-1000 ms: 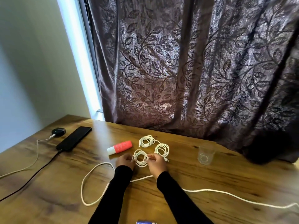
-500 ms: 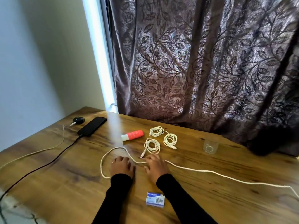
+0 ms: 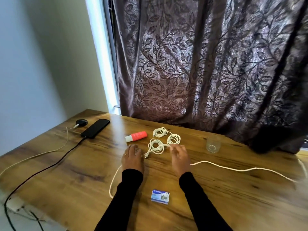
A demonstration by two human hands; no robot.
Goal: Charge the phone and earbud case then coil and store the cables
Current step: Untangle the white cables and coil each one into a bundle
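— Looking along the wooden table (image 3: 80,172), where are the edges?

— The far edge runs under the leaf-patterned curtain (image 3: 208,72); the left edge slants down beside the pale wall. Bare grained wood lies between the two black sleeves and out toward the left, crossed there by a black cable (image 3: 50,165) and a white cable (image 3: 41,153).

— Shapes and materials?

— Three coiled white cables (image 3: 156,146) sit in a cluster mid-table, each a loose round loop. Just left of them lies a coral tube with a white cap (image 3: 136,136). A clear ribbed glass (image 3: 213,143) stands upright well to the right. A thick white cord (image 3: 241,170) snakes across the near side. A small blue-and-white box (image 3: 160,196) lies flat between the forearms.

— And the hands?

— Both are apart, holding nothing. The left hand (image 3: 132,158) lies flat, fingers straight, just beside the nearest coil's plug end. The right hand (image 3: 180,158) is blurred, fingers spread, just beside the coils.

— The devices?

— The phone (image 3: 95,128) and black earbud case (image 3: 81,122) lie at the far left corner, each with a cable at its near end, well apart from both hands.
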